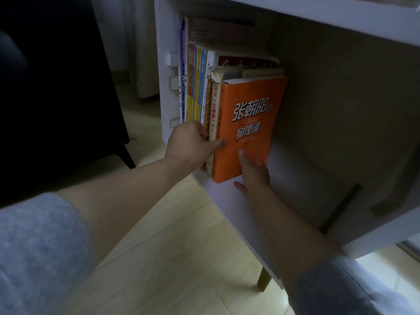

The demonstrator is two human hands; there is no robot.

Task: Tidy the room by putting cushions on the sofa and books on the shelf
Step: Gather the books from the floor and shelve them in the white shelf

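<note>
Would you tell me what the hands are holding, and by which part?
Orange book: the right hand presses flat on its lower front cover, and the left hand thumbs its spine. Whether the left fingers grip cannot be told.

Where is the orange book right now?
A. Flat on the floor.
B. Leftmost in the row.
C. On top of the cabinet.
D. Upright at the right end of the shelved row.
D: the orange book stands upright on the shelf board, rightmost in the row of books, with the right hand flat against its cover.
</note>
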